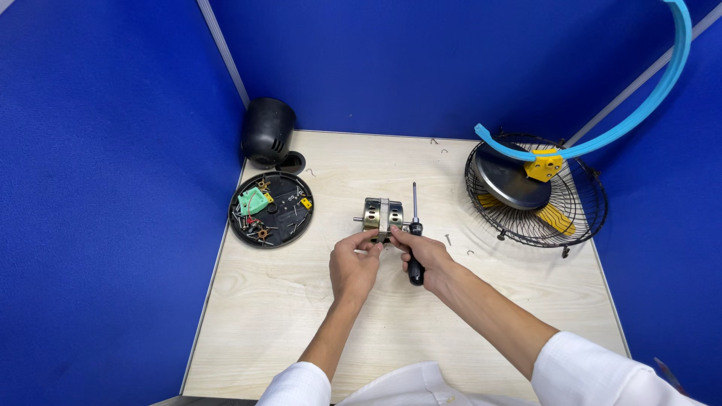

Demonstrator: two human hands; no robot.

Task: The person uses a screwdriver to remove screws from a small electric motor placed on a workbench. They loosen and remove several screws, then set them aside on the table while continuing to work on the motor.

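White sleeves lay nearest; beyond them both hands met at the small motor (383, 216) mid-surface — left hand (355, 265) pinching its near edge, right hand (426, 256) gripping a screwdriver (414, 229), shaft pointing away.

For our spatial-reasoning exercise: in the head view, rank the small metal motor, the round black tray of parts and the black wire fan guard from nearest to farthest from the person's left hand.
1. Small metal motor: touching the left hand, just above it.
2. Round black tray of parts: up to the left.
3. Black wire fan guard: far right.
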